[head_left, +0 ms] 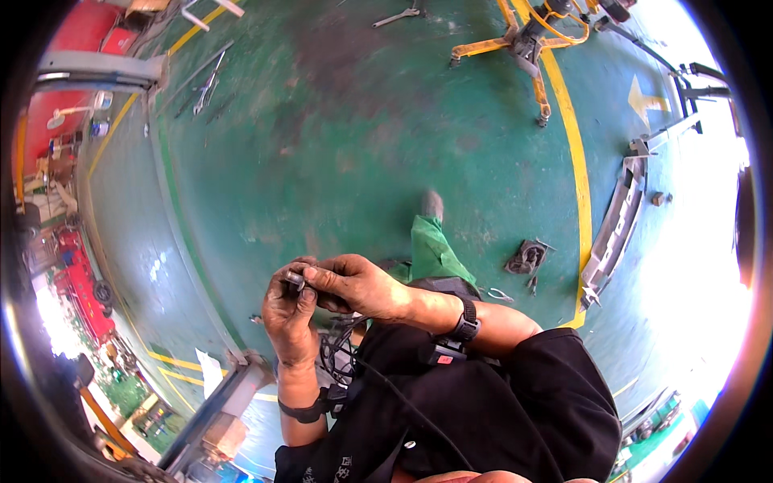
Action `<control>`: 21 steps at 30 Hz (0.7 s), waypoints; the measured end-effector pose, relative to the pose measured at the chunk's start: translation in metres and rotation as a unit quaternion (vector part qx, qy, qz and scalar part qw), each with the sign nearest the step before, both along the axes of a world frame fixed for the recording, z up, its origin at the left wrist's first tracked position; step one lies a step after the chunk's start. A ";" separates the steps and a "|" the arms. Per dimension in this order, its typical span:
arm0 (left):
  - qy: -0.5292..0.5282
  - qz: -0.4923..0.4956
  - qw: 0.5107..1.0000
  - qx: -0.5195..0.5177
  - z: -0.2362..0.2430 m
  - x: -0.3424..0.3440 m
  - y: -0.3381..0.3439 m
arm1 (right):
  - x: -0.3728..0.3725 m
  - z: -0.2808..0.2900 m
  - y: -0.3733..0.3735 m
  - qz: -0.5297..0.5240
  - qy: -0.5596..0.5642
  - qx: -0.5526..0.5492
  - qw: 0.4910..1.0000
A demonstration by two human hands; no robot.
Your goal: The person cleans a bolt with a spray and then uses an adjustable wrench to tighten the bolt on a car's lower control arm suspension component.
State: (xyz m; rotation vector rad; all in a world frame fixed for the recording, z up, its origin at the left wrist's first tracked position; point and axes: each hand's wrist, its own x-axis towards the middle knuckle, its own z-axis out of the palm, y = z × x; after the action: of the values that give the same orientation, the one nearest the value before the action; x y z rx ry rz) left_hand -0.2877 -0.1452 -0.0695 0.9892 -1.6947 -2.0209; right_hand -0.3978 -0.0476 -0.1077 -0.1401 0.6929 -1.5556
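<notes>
Both my hands meet in front of my body around a small grey metal piece (295, 280), too small and covered to name more closely. My left hand (288, 318) has its fingers curled round the piece from the left. From the right, my right hand (358, 283) pinches at it, with the thumb pressed on or beside it. Dark grime marks the fingers of both hands. Most of the piece is hidden between the fingertips. Below the hands, a bundle of dark cable (338, 350) hangs by my body.
A yellow-legged wheeled stand (515, 40) is at the far right. A long metal bar (618, 217) lies on the right, past a dark part (527, 256) on the green floor. Wrenches (208, 88) lie far left; a red trolley jack (84, 282) stands left. A lift post (213, 414) is near left.
</notes>
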 end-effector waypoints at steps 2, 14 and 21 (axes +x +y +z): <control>0.003 -0.021 0.999 -0.023 0.002 -0.028 -0.002 | -0.022 -0.001 0.004 -0.013 0.013 -0.021 1.000; -0.012 -0.323 0.942 -0.084 -0.012 -0.181 -0.006 | -0.103 -0.027 0.095 -0.401 0.004 0.136 0.906; -0.032 -0.616 0.777 -0.125 -0.030 -0.251 0.044 | -0.022 -0.046 0.152 -0.743 -0.136 0.164 0.635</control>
State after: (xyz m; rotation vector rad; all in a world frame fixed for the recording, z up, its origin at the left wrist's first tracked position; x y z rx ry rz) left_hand -0.5390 -0.1009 -0.0997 -0.3663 -2.9857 -2.1927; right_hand -0.4196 0.1047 -0.1540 1.2548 0.8490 -2.8471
